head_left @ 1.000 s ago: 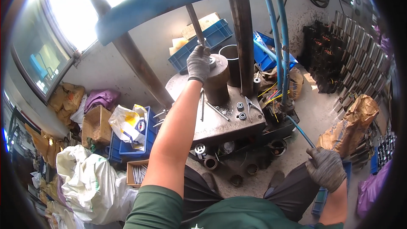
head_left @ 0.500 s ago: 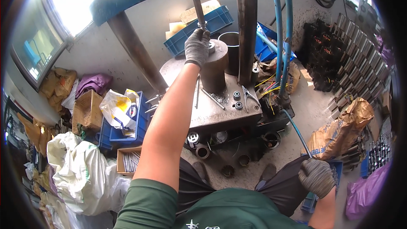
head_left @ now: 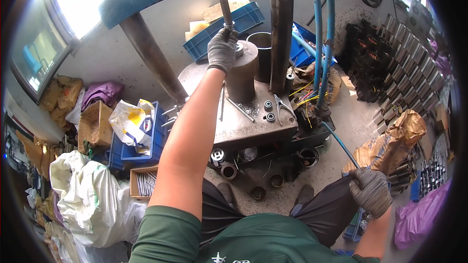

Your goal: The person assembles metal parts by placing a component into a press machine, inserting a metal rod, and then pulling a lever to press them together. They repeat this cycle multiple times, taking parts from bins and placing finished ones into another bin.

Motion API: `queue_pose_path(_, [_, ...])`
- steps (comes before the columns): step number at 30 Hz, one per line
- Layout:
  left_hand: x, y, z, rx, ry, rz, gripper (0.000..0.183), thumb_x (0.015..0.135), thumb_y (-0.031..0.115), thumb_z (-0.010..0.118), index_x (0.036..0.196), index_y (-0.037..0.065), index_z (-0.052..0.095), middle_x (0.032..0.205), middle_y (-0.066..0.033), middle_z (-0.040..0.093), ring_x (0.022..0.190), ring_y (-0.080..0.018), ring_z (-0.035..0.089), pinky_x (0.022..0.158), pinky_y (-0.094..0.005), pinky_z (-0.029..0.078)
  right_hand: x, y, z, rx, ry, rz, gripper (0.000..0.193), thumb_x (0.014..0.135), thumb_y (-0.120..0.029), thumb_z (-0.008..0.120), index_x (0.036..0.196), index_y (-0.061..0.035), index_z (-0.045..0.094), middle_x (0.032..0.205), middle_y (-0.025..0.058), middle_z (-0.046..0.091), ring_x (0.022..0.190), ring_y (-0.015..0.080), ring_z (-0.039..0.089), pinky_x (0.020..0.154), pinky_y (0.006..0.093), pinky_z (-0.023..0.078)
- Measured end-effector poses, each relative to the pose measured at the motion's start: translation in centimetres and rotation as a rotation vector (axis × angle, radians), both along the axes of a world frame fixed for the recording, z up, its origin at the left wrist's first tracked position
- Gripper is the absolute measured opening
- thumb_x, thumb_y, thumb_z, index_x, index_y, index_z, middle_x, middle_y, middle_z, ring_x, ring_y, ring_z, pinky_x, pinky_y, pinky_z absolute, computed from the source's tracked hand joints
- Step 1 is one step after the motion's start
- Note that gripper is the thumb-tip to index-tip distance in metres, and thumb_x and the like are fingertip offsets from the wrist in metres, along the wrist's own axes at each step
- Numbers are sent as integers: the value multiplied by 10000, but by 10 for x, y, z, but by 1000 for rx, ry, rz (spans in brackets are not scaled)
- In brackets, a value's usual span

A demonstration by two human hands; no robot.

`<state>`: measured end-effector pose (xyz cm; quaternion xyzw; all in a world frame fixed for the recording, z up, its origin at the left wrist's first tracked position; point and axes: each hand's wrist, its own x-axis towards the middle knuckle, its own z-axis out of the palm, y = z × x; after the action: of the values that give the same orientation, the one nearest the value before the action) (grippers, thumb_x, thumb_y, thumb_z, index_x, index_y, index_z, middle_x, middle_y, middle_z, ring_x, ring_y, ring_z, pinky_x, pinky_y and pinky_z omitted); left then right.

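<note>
The left hand point(head_left: 222, 49), covered by a grey knitted glove, is raised, its fingers curled closely around a small silvery metal fitting point(head_left: 229, 25). The fitting is set at the lower end of a slim dark metal rod point(head_left: 223, 2), and is partly hidden by the glove, so its full shape cannot be told. The right hand point(head_left: 371, 192), likewise gloved in grey, is held lower and well apart, closed around the near end of a thin blue metal lever point(head_left: 340, 142), which is slanted away to its upper left.

Just below the left hand, a stout grey metal cylinder point(head_left: 242, 79) is stood upright on a heavy grey metal worktable point(head_left: 234, 134). Between the two hands, small round silver-and-black bearings point(head_left: 269, 117) and splayed grey metal pliers point(head_left: 279, 108) are laid on the worktable. Beyond the left hand, a blue plastic crate point(head_left: 249, 19) is seen; beyond the right hand, a crumpled brown paper sack point(head_left: 390, 142).
</note>
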<state>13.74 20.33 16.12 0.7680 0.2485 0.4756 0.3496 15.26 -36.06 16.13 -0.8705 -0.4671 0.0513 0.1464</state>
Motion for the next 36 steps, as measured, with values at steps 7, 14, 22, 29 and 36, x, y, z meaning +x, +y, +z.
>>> queue_pose_path(7, [5,2,-2,-36,-45,-52,250,1046,253,671,1165,41,731,890,-141,746,769,-219,680,786,-367,551,-1,-13,-19,-95,-58,122,242,836,-130,665,1026,-4,749,935,209,744,862,394,721,815,475,586])
queue_pose_path(14, [5,5,-4,-43,-49,-94,214,1073,220,662,1084,17,730,822,4,686,719,-78,553,694,-263,502,-5,-4,-8,129,-37,35,274,834,-97,690,1086,4,729,964,214,726,915,402,715,847,457,586])
queue_pose_path(22, [6,3,2,-161,-23,-195,237,1083,257,645,1112,42,740,933,-25,760,788,-84,614,754,-256,539,121,106,74,692,-532,99,261,972,-72,673,1214,25,686,1042,199,726,909,322,729,813,383,594])
queue_pose_path(29, [-4,-10,8,-258,-112,-247,212,1076,229,656,1083,33,735,885,-8,727,755,-74,590,738,-241,521,121,117,75,595,-397,71,291,970,-78,676,1225,63,674,1078,209,736,972,318,749,871,373,603])
queue_pose_path(36, [-7,-5,7,-176,-64,-169,186,1065,193,671,1092,18,727,821,2,674,711,-76,598,671,-268,558,21,5,4,46,-22,261,290,851,-219,714,1058,-16,697,856,184,692,838,412,700,789,499,564])
